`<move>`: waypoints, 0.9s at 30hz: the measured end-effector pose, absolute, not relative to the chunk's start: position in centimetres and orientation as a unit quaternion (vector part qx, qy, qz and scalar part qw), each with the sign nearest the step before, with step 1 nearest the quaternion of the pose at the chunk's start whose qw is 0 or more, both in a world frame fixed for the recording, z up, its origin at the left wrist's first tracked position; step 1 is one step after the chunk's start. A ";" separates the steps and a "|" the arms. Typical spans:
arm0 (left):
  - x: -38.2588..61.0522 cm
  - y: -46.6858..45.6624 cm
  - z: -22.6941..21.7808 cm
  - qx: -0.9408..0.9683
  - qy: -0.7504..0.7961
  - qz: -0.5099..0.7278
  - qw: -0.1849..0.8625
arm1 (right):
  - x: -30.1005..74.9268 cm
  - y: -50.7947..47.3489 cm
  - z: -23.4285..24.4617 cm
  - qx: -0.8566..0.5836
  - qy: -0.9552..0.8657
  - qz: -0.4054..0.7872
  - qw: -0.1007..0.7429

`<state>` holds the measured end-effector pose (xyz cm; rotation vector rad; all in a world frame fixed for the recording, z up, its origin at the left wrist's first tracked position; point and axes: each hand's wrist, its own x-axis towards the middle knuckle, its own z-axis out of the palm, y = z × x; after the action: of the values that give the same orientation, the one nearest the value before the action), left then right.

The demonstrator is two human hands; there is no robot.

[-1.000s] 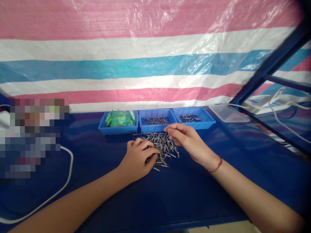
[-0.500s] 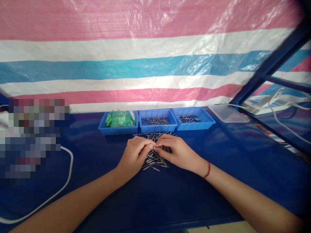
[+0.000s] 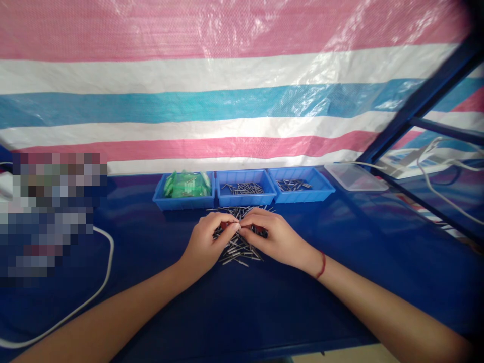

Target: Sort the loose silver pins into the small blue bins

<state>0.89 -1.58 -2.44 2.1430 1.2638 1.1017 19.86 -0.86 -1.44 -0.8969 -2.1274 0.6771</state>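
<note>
Over a loose pile of metal pop rivets, my left hand and my right hand meet at the fingertips. Thumb and index finger of my left hand are pinched together. My right hand, with a red cord at the wrist, is pinched against the same spot. Whatever sits between the fingertips is too small and covered to make out. Rivets spread out behind, between and in front of the hands on the dark blue table.
Behind the pile stand three blue bins in a row: the left bin with green plastic packets, the middle bin and right bin with rivets. A clear plastic lid lies at right. A white cable curves at left.
The hands stay together over the pile, with only small shifts of the fingers. The left index finger and thumb have parted slightly behind their tips, showing a gap. The bins have not moved.
</note>
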 end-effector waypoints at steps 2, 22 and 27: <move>0.9 -1.6 -2.5 0.769 0.452 0.398 0.213 | 19.8 -0.9 -1.4 -0.341 -0.828 0.266 0.356; 0.8 -1.4 -2.7 0.769 0.438 0.423 0.194 | 20.1 -0.8 -1.4 -0.399 -0.765 0.262 0.432; 0.8 -1.3 -2.7 0.776 0.442 0.410 0.186 | 20.1 -1.0 -1.0 -0.400 -0.759 0.256 0.445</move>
<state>0.77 -1.29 -2.70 2.1844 1.2443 1.1549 20.10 -0.98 -1.04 -0.9921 -1.8805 0.6335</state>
